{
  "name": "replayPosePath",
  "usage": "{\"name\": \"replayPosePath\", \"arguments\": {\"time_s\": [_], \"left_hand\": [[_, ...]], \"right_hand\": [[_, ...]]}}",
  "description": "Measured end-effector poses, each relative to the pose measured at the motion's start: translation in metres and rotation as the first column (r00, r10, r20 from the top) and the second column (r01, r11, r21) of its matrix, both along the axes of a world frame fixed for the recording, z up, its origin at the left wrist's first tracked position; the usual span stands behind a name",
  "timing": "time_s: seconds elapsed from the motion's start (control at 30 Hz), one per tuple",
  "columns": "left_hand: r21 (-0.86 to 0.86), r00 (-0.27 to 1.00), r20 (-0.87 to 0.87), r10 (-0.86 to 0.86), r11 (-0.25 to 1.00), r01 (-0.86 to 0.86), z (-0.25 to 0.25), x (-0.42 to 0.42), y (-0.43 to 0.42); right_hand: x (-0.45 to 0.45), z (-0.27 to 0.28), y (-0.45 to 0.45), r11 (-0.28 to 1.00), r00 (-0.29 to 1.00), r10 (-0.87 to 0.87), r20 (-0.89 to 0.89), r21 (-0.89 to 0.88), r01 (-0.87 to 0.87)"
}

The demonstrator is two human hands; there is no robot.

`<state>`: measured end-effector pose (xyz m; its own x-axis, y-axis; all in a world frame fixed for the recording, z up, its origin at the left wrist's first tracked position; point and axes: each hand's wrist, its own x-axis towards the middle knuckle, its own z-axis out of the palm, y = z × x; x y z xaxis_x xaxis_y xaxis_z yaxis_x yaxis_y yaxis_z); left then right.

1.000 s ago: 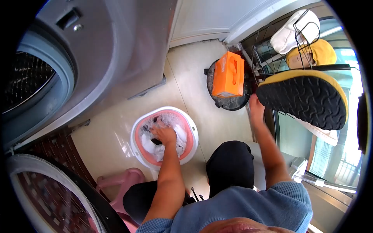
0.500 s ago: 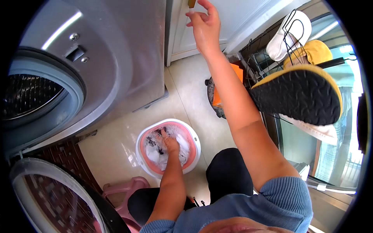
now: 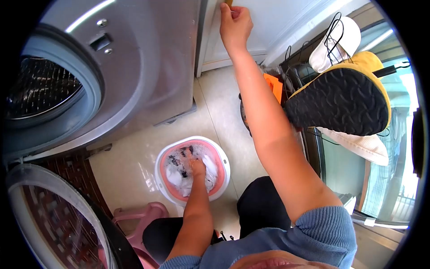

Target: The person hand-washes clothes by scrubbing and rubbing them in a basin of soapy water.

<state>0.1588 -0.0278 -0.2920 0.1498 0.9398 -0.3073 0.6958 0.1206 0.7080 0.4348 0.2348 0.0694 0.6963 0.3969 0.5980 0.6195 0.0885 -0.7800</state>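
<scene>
Soapy laundry [image 3: 210,174] around the left grip [image 3: 197,167]

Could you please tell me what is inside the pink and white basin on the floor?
Inside the basin are suds, white cloth and something dark, with the left hand among them. Whatever lies beneath the suds and cloth is covered and cannot be seen.

No readable text or labels.

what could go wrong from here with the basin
The left hand is in the basin; a sharp push could slop suds onto the floor. The right hand is stretched out to the white door, so balance might suffer. The shoe seen beside the right arm could get knocked.
</scene>
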Motion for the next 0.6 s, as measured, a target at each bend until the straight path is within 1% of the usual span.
{"name": "replayPosePath", "arguments": {"time_s": [0.03,0.07,0.1,0.13,0.2,0.23,0.27,0.3,0.33,0.37,0.4,0.43,0.47,0.5,0.53,0.6], "left_hand": [[0.015,1.0,0.011,0.014,1.0,-0.014,0.0,0.005,0.006],[-0.029,0.997,-0.077,0.011,0.999,-0.013,0.036,0.009,0.014],[-0.076,0.986,-0.165,0.002,0.997,-0.015,0.061,0.01,0.018],[-0.081,0.987,-0.163,0.007,0.997,-0.02,0.069,0.011,0.015],[-0.16,0.987,-0.154,0.039,0.985,-0.064,0.077,0.009,0.015],[-0.166,0.987,-0.158,0.035,0.984,-0.062,0.074,0.008,0.012],[-0.137,0.979,-0.202,0.014,0.99,-0.043,0.064,0.007,0.013],[-0.112,0.969,-0.245,-0.004,0.993,-0.025,0.064,0.009,0.015],[-0.112,0.97,-0.245,0.001,0.993,-0.029,0.064,0.008,0.017],[-0.12,0.969,-0.247,0.006,0.992,-0.036,0.074,0.009,0.019],[-0.132,0.968,-0.252,0.01,0.99,-0.044,0.079,0.009,0.017],[-0.144,0.966,-0.257,0.007,0.989,-0.045,0.071,0.007,0.012],[-0.118,0.983,-0.179,0.05,0.99,-0.071,0.057,0.007,0.005],[-0.087,0.991,-0.095,0.091,0.991,-0.1,0.053,0.011,0.005],[-0.092,0.992,-0.09,0.091,0.991,-0.099,0.051,0.014,0.004],[-0.026,0.99,-0.137,0.039,0.999,-0.043,0.059,0.012,0.007]], "right_hand": [[0.004,0.005,0.002,1.0,1.0,0.014,0.011,0.015,-0.014],[0.003,0.012,-0.001,0.995,0.965,-0.075,0.251,-0.041,0.087],[0.002,0.016,-0.003,0.977,0.866,-0.144,0.479,-0.069,0.201],[0.002,0.018,-0.003,0.978,0.866,-0.137,0.481,-0.073,0.196],[0.003,0.019,0.001,0.964,0.807,-0.199,0.556,-0.034,0.262],[0.005,0.015,-0.003,0.964,0.808,-0.198,0.555,-0.041,0.265],[0.004,0.012,-0.008,0.969,0.82,-0.213,0.531,0.007,0.247],[0.003,0.009,-0.014,0.972,0.832,-0.222,0.509,0.053,0.227],[0.001,0.002,-0.025,0.973,0.848,-0.227,0.479,0.075,0.218],[-0.002,-0.002,-0.041,0.973,0.864,-0.231,0.449,0.095,0.21],[-0.004,-0.002,-0.06,0.985,0.914,-0.171,0.369,0.063,0.159],[-0.007,-0.002,-0.081,0.994,0.953,-0.113,0.282,0.029,0.11],[-0.009,-0.001,-0.101,0.994,0.955,-0.106,0.279,0.027,0.102],[-0.008,0.003,-0.117,0.995,0.955,-0.101,0.278,0.033,0.096],[-0.001,-0.002,-0.13,0.995,0.954,-0.09,0.287,0.062,0.076],[0.005,-0.01,-0.145,0.99,0.916,-0.137,0.376,0.075,0.118]]}}
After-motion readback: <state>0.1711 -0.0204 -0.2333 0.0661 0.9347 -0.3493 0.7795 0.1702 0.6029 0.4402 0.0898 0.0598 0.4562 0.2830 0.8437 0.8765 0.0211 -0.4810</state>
